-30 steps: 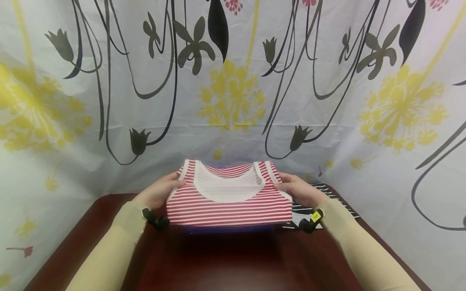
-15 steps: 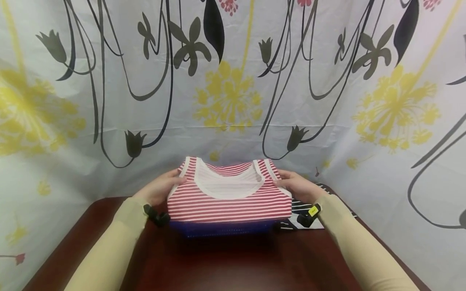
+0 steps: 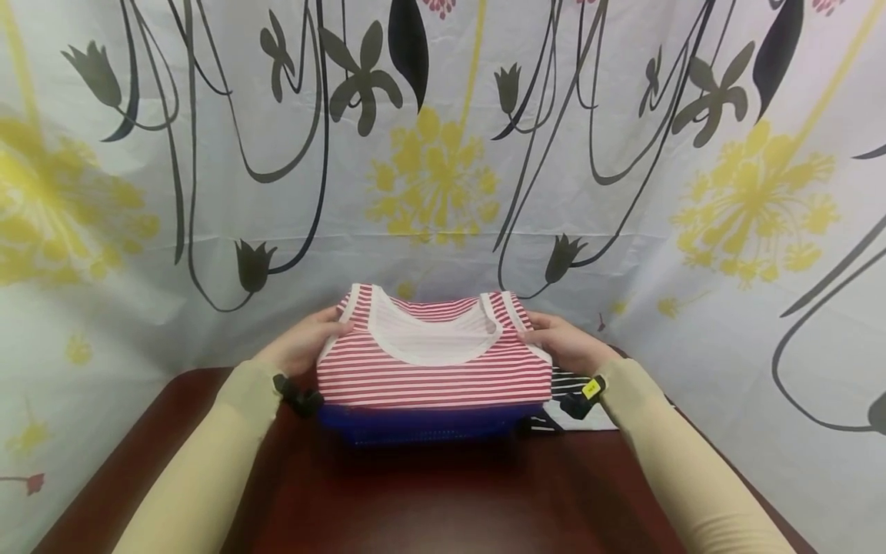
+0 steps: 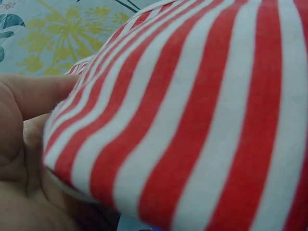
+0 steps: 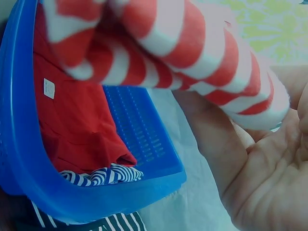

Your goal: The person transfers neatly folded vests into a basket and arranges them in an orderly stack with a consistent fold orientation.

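Note:
A folded red-and-white striped tank top (image 3: 436,385) with white neck binding is held up by both hands in the head view. My left hand (image 3: 304,345) grips its left side, thumb in front, and my right hand (image 3: 564,343) pinches its right side the same way. Below and behind the top stands a blue plastic basket (image 3: 429,427), mostly hidden in the head view. In the right wrist view the basket's rim (image 5: 24,125) shows, with a folded red garment (image 5: 82,120) and a blue-and-white striped cloth (image 5: 103,174) inside. The tank top hangs above it, apart from these clothes.
Black-and-white striped cloth (image 3: 571,415) lies on the dark red-brown table (image 3: 443,500) right of the basket, partly behind the right wrist. A flower-patterned curtain (image 3: 443,185) closes off the back and sides.
Both hands have raised the tank top slightly, so more of the blue basket shows beneath it. The grip of both hands looks the same, and the head view has shifted a little.

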